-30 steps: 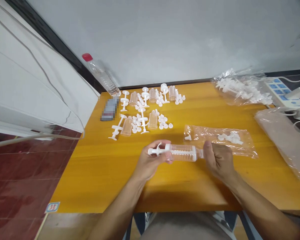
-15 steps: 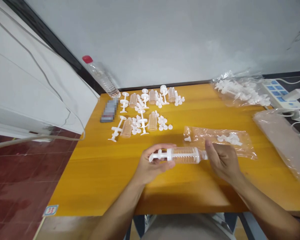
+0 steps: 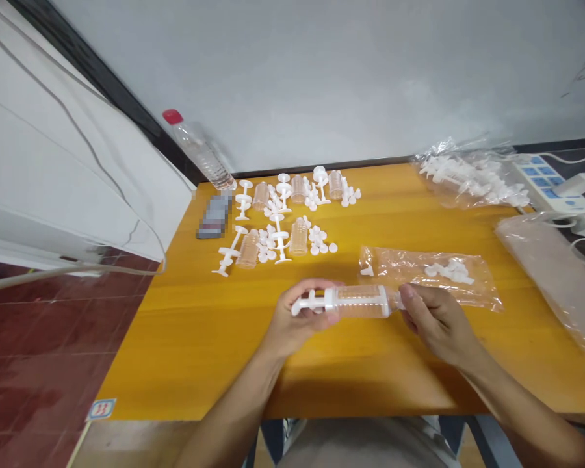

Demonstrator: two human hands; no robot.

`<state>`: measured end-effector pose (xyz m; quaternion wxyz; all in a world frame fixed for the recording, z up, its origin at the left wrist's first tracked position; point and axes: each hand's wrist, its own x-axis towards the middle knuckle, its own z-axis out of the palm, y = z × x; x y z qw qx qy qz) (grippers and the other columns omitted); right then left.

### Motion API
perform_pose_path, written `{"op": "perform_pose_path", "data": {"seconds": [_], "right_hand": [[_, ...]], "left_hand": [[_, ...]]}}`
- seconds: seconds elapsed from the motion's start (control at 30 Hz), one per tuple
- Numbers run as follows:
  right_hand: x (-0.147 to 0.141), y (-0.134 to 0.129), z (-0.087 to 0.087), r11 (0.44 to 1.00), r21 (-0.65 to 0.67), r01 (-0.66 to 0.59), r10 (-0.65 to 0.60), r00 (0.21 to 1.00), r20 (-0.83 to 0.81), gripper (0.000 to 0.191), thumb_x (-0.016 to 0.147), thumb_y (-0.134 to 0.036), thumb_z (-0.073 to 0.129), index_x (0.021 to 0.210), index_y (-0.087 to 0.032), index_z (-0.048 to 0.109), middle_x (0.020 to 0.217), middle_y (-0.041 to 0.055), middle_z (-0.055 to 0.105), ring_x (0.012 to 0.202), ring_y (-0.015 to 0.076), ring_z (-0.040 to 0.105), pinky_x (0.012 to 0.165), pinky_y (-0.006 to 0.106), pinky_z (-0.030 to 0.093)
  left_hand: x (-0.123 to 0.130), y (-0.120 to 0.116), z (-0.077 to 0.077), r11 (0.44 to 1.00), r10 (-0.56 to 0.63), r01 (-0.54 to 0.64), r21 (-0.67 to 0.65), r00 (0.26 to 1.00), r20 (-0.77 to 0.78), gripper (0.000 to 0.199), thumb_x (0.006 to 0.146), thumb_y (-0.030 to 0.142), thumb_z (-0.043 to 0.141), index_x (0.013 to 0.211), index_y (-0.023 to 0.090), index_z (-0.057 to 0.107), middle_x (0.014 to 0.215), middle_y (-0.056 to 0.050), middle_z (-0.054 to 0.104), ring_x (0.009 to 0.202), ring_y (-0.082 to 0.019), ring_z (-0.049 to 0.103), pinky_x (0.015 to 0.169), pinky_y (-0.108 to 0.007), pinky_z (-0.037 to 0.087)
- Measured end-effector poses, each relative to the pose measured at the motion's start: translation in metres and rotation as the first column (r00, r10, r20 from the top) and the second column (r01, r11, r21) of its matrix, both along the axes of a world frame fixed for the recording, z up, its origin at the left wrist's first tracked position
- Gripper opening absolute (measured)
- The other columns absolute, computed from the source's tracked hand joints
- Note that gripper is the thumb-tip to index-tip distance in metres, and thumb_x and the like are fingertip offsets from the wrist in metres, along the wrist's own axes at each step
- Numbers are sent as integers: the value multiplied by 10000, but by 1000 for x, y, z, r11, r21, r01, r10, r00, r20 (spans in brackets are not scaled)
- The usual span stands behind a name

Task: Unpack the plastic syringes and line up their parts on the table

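Observation:
A clear ribbed icing syringe [image 3: 361, 301] with a white plunger lies level across the space between my hands, above the table. My left hand [image 3: 297, 322] is wrapped round its white collar, with the plunger handle poking out to the left. At the other end, the thumb and fingers of my right hand [image 3: 436, 318] pinch the narrow tip, hiding most of it. Just behind the right hand is a clear plastic bag [image 3: 400, 265] with white nozzles [image 3: 451, 270] inside.
Farther back are sets of white plungers [image 3: 279, 237], clear barrels [image 3: 299, 236] and small nozzles [image 3: 318, 239]. A phone [image 3: 214, 214] and a red-capped bottle [image 3: 202, 153] stand left. A filled bag [image 3: 468, 179], power strip [image 3: 548, 182] and flat plastic bag [image 3: 546, 273] occupy the right.
My right thumb has come down from a raised position onto the syringe's tip. My left hand keeps its hold, and the syringe has hardly moved.

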<state>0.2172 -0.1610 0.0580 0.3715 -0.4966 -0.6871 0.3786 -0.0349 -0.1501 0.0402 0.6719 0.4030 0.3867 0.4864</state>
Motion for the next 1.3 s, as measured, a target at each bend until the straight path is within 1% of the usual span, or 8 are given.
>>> {"op": "perform_pose_path", "data": {"seconds": [0.2, 0.47, 0.7, 0.83, 0.97, 1.07, 1.2, 1.3], "right_hand": [[5, 6, 4, 912, 382, -149, 84, 979, 183, 183, 1037, -254, 505, 864, -211, 546, 744, 8, 579, 646, 121, 521, 606, 255, 400], [6, 3, 6, 968, -246, -51, 36, 997, -66, 558, 1089, -519, 308, 627, -218, 391, 509, -24, 374, 450, 106, 348, 445, 268, 304], [4, 15, 27, 972, 129, -199, 174, 968, 178, 323, 1073, -370, 441, 796, -216, 505, 682, -9, 524, 571, 109, 481, 537, 261, 388], [11, 23, 35, 938, 178, -298, 231, 919, 320, 149, 1038, -338, 529, 1005, -214, 605, 930, 53, 682, 768, 150, 643, 650, 283, 498], [9, 30, 39, 977, -4, -211, 210, 972, 102, 255, 1009, -366, 594, 1210, -220, 652, 999, 62, 724, 831, 158, 689, 710, 283, 562], [4, 35, 42, 964, -230, -135, 107, 986, -131, 287, 983, -455, 622, 1046, -198, 731, 791, 40, 706, 653, 139, 655, 571, 257, 542], [11, 49, 47, 973, -227, 32, -68, 986, -154, 349, 876, -523, 734, 1081, -242, 762, 694, 16, 682, 580, 145, 623, 536, 279, 526], [22, 91, 54, 979, -23, 203, -198, 972, 125, 391, 849, -513, 744, 1140, -252, 764, 763, 30, 718, 643, 170, 651, 586, 304, 520]], "left_hand": [[1, 8, -5, 951, 37, -7, -310, 995, 90, 515, 665, 455, 930, 1027, 178, 692, 801, -3, 703, 515, -113, 662, 468, -191, 523], [-6, -4, 7, 948, -13, 42, 316, 996, -93, 346, 650, 49, 899, 917, 232, 775, 1176, -75, 754, 1170, -206, 690, 908, -249, 574], [0, 7, 9, 950, 77, -45, -309, 993, 90, 500, 667, 419, 938, 1043, 188, 703, 794, 6, 717, 536, -126, 697, 480, -189, 554], [-4, 15, 11, 917, 76, -44, -398, 995, 66, 526, 655, 464, 935, 1019, 169, 696, 722, 13, 702, 474, -104, 656, 433, -163, 524], [-11, 15, 21, 992, 100, -100, -76, 995, -9, 413, 628, 269, 960, 965, 204, 732, 1049, -46, 770, 862, -173, 764, 686, -213, 627], [-15, 19, 29, 991, 92, -81, 103, 990, -107, 359, 602, 150, 950, 888, 191, 737, 1190, -89, 752, 1096, -220, 724, 799, -211, 614], [-21, 35, 26, 981, 176, -179, -72, 983, -47, 421, 660, 328, 937, 987, 191, 710, 917, -26, 748, 658, -133, 723, 564, -199, 599], [-24, 44, 17, 946, 241, -225, -234, 970, 41, 524, 653, 434, 933, 1033, 186, 672, 769, 20, 703, 497, -107, 668, 447, -174, 551]]}}
